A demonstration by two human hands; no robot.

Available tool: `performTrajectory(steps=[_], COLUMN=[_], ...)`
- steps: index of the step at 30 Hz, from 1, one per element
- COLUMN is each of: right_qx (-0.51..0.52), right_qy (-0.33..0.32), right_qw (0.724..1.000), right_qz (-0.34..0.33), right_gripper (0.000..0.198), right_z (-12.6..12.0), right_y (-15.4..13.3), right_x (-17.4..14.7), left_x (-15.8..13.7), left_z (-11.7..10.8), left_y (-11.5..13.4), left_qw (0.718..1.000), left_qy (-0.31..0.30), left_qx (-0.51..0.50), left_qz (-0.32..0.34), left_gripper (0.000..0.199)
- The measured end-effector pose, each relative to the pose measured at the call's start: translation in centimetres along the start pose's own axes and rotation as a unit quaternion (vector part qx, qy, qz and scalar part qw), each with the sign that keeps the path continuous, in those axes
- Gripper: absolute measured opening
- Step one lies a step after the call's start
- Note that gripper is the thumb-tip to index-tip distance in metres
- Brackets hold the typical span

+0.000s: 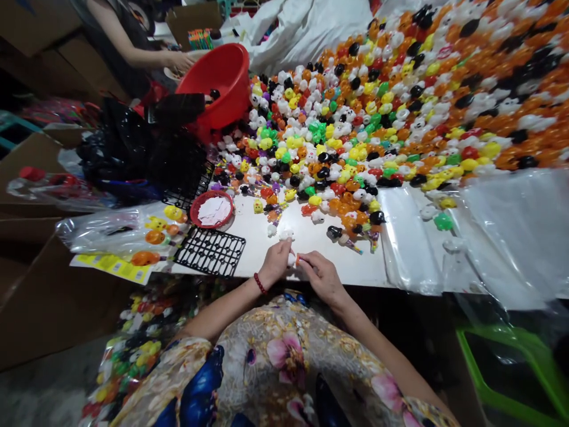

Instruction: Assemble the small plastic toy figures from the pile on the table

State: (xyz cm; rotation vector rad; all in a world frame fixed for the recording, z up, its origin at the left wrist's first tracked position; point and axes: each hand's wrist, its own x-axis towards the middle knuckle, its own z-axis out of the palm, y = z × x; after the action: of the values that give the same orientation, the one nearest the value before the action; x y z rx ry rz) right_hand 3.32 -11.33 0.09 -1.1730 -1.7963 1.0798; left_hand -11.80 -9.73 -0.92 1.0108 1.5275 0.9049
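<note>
Small white toy (292, 259) between both hands' fingers (284, 254)

Glossy moulded plastic toys (355, 130) in a heap beyond both hands. Table top (306, 249) under the hands: smooth, matt white. Clear, shiny plastic bags (406, 243) right of the right hand. Black plastic grid (210, 252) left of the left hand, matt. Red basin (220, 83) far left: glossy plastic.
</note>
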Motion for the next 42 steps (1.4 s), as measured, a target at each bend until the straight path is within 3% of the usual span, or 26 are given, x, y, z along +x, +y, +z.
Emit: performTrajectory(steps=[5, 9, 13, 16, 19, 21, 23, 26, 28, 31, 35, 37, 40, 42], right_qx=[0.069, 0.043, 0.05, 0.033, -0.059, -0.172, -0.265, -0.294, -0.278, -0.271, -0.262, -0.269, -0.275, -0.253], right_qy=[0.007, 0.013, -0.009, 0.095, 0.259, 0.307, 0.306, 0.213, 0.128, 0.047, -0.032, -0.038, 0.001, 0.01], right_qw=[0.992, 0.993, 0.994, 0.991, 0.961, 0.934, 0.914, 0.927, 0.936, 0.927, 0.928, 0.927, 0.926, 0.933], right_qz=[0.106, 0.107, 0.098, 0.09, 0.084, 0.058, 0.011, -0.095, -0.176, -0.257, -0.264, -0.259, -0.26, -0.254], right_gripper=[0.026, 0.023, 0.025, 0.03, 0.03, 0.029, 0.028, 0.03, 0.03, 0.034, 0.037, 0.032, 0.021, 0.019], right_z=[-0.6, 0.0, -0.7, -3.4, -7.3, -9.2, -9.6, -7.1, -4.0, 0.5, 3.9, 4.7, 5.2, 5.3], right_y=[0.0, -0.5, -0.2, 0.7, 1.9, 2.5, 2.8, 3.0, 3.3, 4.3, 5.5, 5.9, 6.3, 6.6], right_x=[0.3, -0.1, -0.3, 0.3, 1.8, 3.1, 4.4, 6.2, 7.6, 10.3, 13.6, 14.3, 14.2, 13.6], left_x=[0.3, 0.0, -0.4, -0.2, 0.4, 0.9, 1.1, 1.0, 1.0, 1.7, 1.8, 1.3, 0.8, 0.9], left_z=[-0.5, -0.1, 0.4, 0.2, -0.5, -0.8, -0.7, -0.2, 0.1, -0.3, -2.3, -3.1, -3.8, -3.9], left_y=[0.6, 0.6, 0.1, 0.1, 0.5, 0.7, 0.9, 0.6, 0.1, -0.9, -1.4, -1.5, -1.6, -1.6], left_qw=[0.997, 0.994, 0.998, 0.995, 0.965, 0.932, 0.901, 0.876, 0.874, 0.881, 0.891, 0.899, 0.937, 0.969], left_qy=[0.027, 0.028, -0.025, -0.004, 0.046, 0.035, 0.013, 0.008, 0.001, -0.008, -0.008, -0.01, 0.029, 0.07], left_qx=[0.048, 0.075, 0.029, 0.05, 0.192, 0.303, 0.39, 0.451, 0.453, 0.43, 0.408, 0.385, 0.289, 0.19], left_qz=[0.055, 0.068, 0.04, 0.085, 0.173, 0.194, 0.188, 0.17, 0.177, 0.195, 0.2, 0.207, 0.196, 0.139], left_gripper=[0.053, 0.052, 0.057, 0.051, 0.02, 0.022, 0.029, 0.022, 0.021, 0.025, 0.023, 0.019, 0.016, 0.02])
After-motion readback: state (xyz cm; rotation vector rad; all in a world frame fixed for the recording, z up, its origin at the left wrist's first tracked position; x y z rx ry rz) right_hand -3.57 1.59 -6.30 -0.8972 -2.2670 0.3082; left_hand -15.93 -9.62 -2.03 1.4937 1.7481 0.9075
